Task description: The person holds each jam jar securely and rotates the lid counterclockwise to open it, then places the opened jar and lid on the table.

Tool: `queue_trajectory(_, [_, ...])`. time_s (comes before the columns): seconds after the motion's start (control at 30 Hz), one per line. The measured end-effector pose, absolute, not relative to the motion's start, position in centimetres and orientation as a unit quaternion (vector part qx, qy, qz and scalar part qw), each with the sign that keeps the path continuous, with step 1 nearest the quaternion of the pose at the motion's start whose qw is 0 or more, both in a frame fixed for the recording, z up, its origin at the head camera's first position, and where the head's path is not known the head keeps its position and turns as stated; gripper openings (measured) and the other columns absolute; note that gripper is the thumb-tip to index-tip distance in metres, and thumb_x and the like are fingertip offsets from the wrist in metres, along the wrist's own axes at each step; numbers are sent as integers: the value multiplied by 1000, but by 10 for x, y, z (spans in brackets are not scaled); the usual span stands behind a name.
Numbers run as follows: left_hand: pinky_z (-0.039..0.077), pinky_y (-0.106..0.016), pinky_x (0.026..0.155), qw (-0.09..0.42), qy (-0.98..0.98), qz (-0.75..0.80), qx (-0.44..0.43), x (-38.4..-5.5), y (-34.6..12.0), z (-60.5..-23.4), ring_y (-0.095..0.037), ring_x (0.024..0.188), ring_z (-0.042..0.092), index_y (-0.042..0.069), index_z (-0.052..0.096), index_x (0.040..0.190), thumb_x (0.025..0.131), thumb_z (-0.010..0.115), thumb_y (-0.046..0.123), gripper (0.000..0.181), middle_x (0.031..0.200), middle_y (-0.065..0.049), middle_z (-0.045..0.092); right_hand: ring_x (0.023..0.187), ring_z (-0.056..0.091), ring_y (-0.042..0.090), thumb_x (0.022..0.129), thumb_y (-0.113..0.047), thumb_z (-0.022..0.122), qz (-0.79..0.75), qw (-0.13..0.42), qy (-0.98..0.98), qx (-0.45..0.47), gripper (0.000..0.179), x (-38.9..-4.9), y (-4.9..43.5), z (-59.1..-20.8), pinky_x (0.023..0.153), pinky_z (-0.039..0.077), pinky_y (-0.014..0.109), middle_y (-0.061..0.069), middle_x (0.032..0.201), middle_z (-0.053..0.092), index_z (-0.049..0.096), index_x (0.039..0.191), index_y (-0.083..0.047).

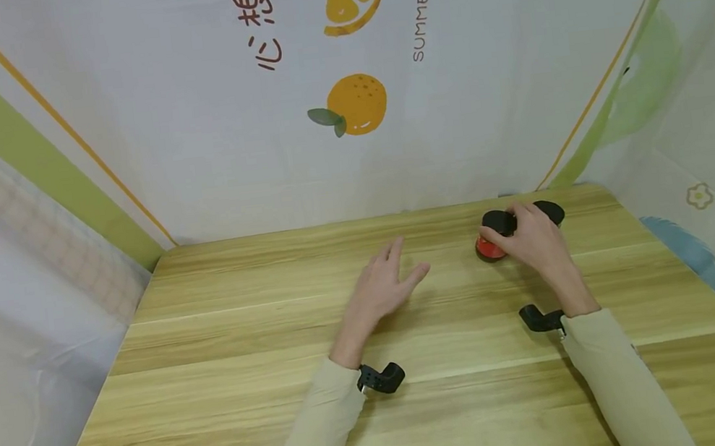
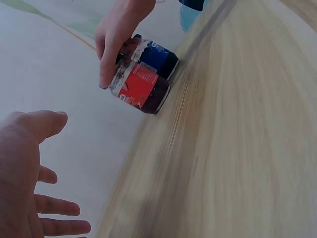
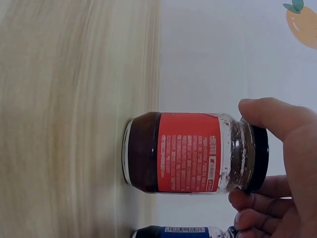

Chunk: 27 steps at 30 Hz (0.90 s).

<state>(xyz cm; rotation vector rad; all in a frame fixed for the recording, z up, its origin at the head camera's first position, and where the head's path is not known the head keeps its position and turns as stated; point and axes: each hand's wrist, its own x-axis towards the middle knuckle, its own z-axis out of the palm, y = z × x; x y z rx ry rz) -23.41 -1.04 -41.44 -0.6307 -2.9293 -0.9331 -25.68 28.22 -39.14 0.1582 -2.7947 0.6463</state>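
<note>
My right hand (image 1: 532, 237) grips a glass jar with a red label (image 1: 489, 247) near its black lid (image 1: 498, 221), at the table's far right. In the right wrist view, the thumb and fingers hold the red-labelled jar (image 3: 188, 152) around its lid and neck; its contents look dark. A second jar with a blue label (image 2: 156, 57) stands close beside it, and its black lid (image 1: 549, 212) shows just past the hand in the head view. My left hand (image 1: 380, 286) hovers over the middle of the table, fingers extended, holding nothing.
The wooden tabletop (image 1: 230, 382) runs back to a white curtain (image 1: 226, 157) printed with oranges. More patterned cloth hangs at the right side (image 1: 705, 165) and white cloth at the left (image 1: 15, 324). A small black camera sits on each wrist.
</note>
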Motion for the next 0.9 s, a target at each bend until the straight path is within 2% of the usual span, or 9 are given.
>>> queue_trajectory(0.43, [33,-51,114,-22,-925,-324,-198,-236,19,-419,-37,144,35,8,20,161,101,46,61,84,158,-22,34,104,58,47,89,-58,68,238,134,-960,57,78,-256,283,-392,82,49,60,32,120,60,59,125,11])
queue_trajectory(0.73, [35,-51,113,-48,-915,-347,-200,-236,37,-422,-38,143,37,10,19,162,102,48,57,82,158,-22,34,82,62,36,87,-58,70,249,133,-957,65,74,-257,282,-391,67,51,49,26,100,65,63,117,9])
queue_trajectory(0.9, [33,-48,115,-59,-908,-358,-209,-238,46,-426,-34,146,34,8,20,161,102,50,54,80,160,-19,32,71,60,30,86,-57,72,247,137,-957,68,69,-257,281,-392,60,48,39,20,90,65,64,111,7])
